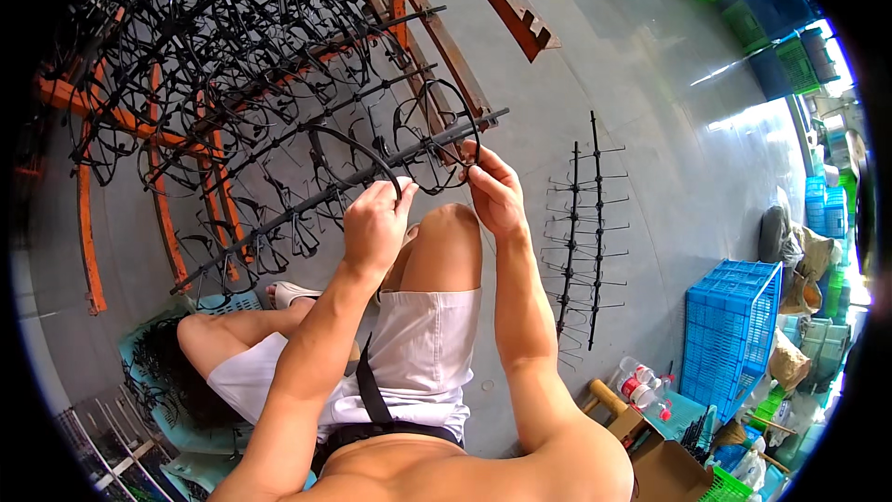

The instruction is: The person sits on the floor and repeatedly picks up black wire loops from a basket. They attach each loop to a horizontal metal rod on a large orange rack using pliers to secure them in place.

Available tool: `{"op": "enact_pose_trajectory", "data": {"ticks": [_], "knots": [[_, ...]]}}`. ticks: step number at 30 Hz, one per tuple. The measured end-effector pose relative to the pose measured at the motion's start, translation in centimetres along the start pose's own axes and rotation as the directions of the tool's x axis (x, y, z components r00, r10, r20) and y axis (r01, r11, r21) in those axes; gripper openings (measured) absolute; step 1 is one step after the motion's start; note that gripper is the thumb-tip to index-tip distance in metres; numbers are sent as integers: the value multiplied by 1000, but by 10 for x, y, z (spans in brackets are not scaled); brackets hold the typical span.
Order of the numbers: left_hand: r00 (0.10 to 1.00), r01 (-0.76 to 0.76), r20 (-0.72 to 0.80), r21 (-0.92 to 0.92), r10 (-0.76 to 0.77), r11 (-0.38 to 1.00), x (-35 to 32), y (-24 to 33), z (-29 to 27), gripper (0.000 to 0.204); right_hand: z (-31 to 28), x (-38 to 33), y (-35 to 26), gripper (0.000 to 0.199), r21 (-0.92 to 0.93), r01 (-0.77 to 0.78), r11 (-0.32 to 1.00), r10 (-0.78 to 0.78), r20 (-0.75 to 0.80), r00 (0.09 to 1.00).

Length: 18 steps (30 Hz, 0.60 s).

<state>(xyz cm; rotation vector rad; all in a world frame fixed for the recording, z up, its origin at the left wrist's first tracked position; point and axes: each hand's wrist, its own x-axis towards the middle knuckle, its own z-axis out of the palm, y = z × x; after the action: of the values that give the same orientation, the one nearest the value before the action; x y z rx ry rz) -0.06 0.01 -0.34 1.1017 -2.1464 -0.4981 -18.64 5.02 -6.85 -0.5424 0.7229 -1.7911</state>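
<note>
My left hand (370, 228) is closed, with thumb and forefinger pinching the end of a thin black curved strip (373, 156). To its right, my right hand (494, 188) pinches the lower part of a black hoop (473, 114). Whether strip and hoop are joined, I cannot tell. Both hands work above my raised knee, beside the near black hanging bar (490, 120), which slopes up to the right. Small hooks and black curved pieces line this bar. My fingertips cover the exact spots they grip.
An orange metal rack (163, 177) crowded with black pieces fills the upper left. Two hooked black rods (596, 223) lie on the grey floor at right. Beyond them are a blue crate (729, 325) and plastic bottles (641, 389). A teal basket (190, 428) stands lower left.
</note>
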Motion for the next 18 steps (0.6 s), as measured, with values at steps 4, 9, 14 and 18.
{"op": "enact_pose_trajectory", "data": {"ticks": [4,9,14,18], "knots": [[998,21,56,-14,-20,1000,-4,3,-3,11,0,0,-4,34,-9,-13,1000,13,-30,999],[997,-31,74,36,28,999,-6,1,-7,11,13,7,-14,32,-192,-50,980,24,-135,991],[994,-65,97,85,57,994,-4,1,-13,11,21,9,-24,33,-239,-98,966,58,-167,984],[987,-113,125,75,103,991,-12,24,-43,14,26,6,-23,36,-184,2,983,-53,-273,961]]}}
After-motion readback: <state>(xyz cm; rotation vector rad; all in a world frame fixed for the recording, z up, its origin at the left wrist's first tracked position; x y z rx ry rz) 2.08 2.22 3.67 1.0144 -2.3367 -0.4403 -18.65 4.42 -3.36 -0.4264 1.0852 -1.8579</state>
